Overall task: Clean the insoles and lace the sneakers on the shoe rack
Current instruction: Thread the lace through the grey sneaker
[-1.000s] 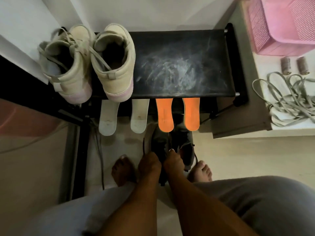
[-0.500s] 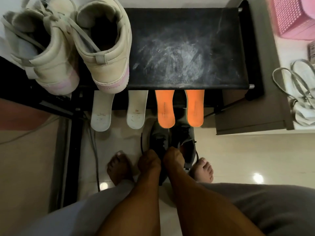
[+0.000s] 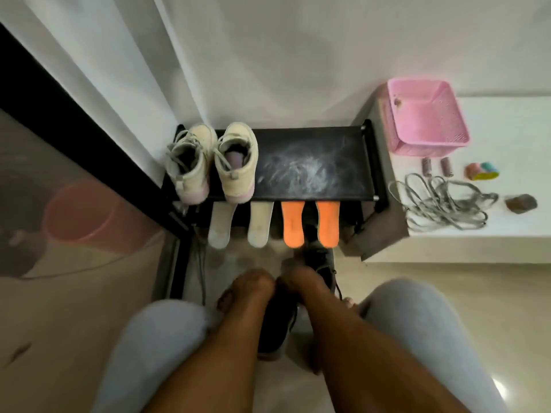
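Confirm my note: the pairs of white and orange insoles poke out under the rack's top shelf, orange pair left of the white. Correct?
No. The head view shows the orange insoles right of the white insoles, not left. Both pairs do poke out under the top shelf.

View pulls back from the shoe rack (image 3: 313, 171): it reads smaller. The wall behind it and the whole pink basket (image 3: 426, 120), laces (image 3: 441, 201) and tabletop (image 3: 507, 129) right of it come into frame. Left hand (image 3: 253, 281) and right hand (image 3: 298, 278), both blurred, sit farther from the rack. The dark sneaker (image 3: 277, 326) gripped by the left hand now trails on the hands' far side from the rack.
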`<action>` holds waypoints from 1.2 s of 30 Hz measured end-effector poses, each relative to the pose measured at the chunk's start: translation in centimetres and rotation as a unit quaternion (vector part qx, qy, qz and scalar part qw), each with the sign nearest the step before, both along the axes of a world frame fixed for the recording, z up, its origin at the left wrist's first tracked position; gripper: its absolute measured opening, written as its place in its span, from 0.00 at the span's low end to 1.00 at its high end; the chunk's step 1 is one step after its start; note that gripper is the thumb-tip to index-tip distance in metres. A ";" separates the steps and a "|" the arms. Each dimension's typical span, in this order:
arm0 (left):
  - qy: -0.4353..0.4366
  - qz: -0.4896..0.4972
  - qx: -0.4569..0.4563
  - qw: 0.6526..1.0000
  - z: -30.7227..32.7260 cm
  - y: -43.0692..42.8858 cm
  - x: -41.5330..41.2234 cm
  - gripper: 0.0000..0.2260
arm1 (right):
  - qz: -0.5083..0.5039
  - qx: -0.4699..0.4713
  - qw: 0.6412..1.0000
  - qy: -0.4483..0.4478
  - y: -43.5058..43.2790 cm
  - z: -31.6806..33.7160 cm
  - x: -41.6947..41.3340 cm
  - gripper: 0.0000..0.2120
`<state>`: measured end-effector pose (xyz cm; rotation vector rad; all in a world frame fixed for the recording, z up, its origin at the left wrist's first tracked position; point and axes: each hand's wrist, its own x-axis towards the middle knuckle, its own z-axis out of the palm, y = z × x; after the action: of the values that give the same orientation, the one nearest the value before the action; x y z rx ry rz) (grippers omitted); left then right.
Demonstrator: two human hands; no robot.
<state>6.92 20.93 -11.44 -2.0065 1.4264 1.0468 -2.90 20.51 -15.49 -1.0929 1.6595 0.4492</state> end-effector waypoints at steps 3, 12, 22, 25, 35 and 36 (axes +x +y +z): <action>-0.005 -0.019 -0.058 0.998 3.3 0.2 0.1 0.18 | -0.033 -0.009 0.998 -0.050 -0.2 6.1 -1.3 0.09; 0.062 -0.046 -0.146 0.986 13.5 -1.4 -0.2 0.17 | 0.004 -0.024 0.999 -0.034 -2.2 17.9 -4.9 0.06; 0.160 -0.013 -0.422 0.892 16.0 -7.0 -0.3 0.19 | 0.001 -0.330 0.944 -0.031 -8.0 22.5 -8.1 0.17; 0.184 -0.005 -0.457 0.870 12.0 -8.4 -1.1 0.20 | -0.015 -0.400 0.916 -0.008 -9.7 19.0 -8.8 0.16; 0.173 0.013 -0.445 0.879 4.4 -14.7 -4.1 0.12 | -0.094 -0.418 0.903 0.036 -14.2 10.0 -9.6 0.17; 0.177 0.013 -0.447 0.877 4.3 -15.1 -4.2 0.08 | -0.087 -0.416 0.904 0.043 -14.6 9.8 -9.6 0.18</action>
<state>2.70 5.80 -7.14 -2.5097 2.4112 0.8619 -12.52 5.87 -5.65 -1.5166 2.0664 -0.3907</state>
